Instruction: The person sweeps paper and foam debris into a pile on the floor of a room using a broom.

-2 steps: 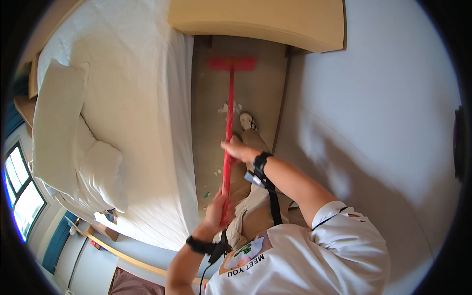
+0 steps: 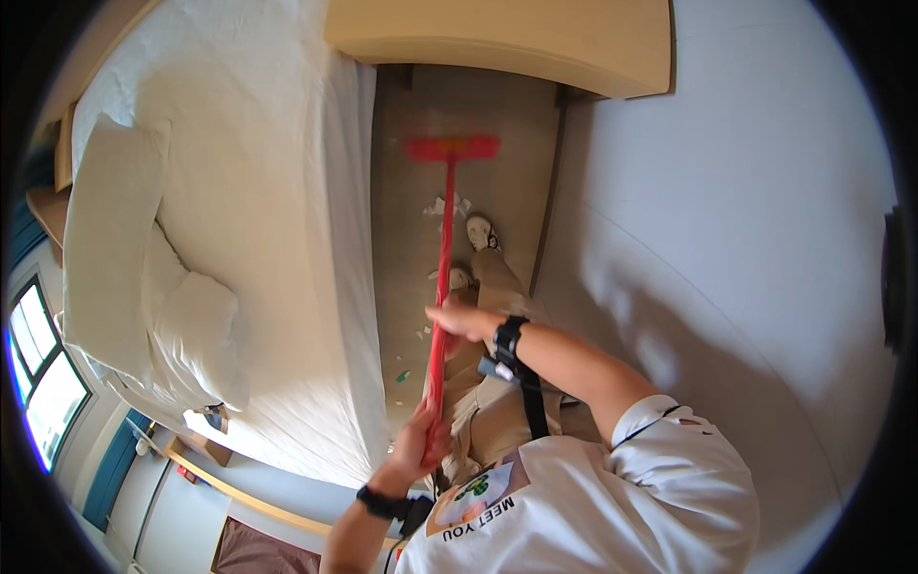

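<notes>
A red broom (image 2: 446,225) with a long handle slants away from me over the floor. Its wide red head (image 2: 452,148) is smeared by motion and lies beyond my feet. Low on the handle, near its top end, my left hand (image 2: 419,440) is wrapped round it. Farther along, my right hand (image 2: 461,320) is closed on the same handle. White paper scraps (image 2: 461,205) lie between the broom head and my shoes, partly behind the handle. Smaller bits and a green scrap (image 2: 403,376) are on the floor to the left of the handle.
A bed with a white sheet (image 2: 277,239) and pillows (image 2: 196,330) borders the floor strip on the left. A pale wall (image 2: 708,191) bounds it on the right. At the far end stands a light wooden cabinet (image 2: 507,33). My shoe (image 2: 481,232) is beside the scraps.
The broom head has come toward me, closer to the white scraps. Both hands have drawn back with the handle, the right one most clearly.
</notes>
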A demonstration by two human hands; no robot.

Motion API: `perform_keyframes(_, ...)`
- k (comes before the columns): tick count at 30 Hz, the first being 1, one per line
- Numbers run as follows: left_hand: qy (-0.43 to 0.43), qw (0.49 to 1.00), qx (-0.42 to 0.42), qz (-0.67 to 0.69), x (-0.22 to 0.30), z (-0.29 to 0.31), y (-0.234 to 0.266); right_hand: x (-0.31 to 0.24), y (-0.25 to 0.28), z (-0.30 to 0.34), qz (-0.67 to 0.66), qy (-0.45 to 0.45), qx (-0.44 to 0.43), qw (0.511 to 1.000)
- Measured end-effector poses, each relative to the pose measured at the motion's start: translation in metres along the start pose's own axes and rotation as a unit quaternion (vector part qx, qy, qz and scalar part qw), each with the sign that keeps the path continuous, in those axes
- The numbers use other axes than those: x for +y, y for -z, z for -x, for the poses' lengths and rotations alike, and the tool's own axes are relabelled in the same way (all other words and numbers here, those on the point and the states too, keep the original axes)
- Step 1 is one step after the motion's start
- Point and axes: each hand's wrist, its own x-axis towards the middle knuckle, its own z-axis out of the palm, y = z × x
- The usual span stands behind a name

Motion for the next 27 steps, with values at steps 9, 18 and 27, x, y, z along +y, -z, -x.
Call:
perform_keyframes(9,-0.099,0.989,0.019,-0.112,0.014,0.009,-0.013,-0.056,-0.011,0.023,0.173,0.151,0.103,0.968)
perform_keyframes(18,0.028,0.991,0.014,0.130,-0.030,0.011,0.065,0.036,-0.071,-0.013,0.051,-0.069,0.020,0.996)
perform_keyframes(27,0.084,0.980,-0.045,0.174,-0.030,0.132,0.036,-0.011,-0.105,0.101,-0.029,-0.113,-0.128,0.985)
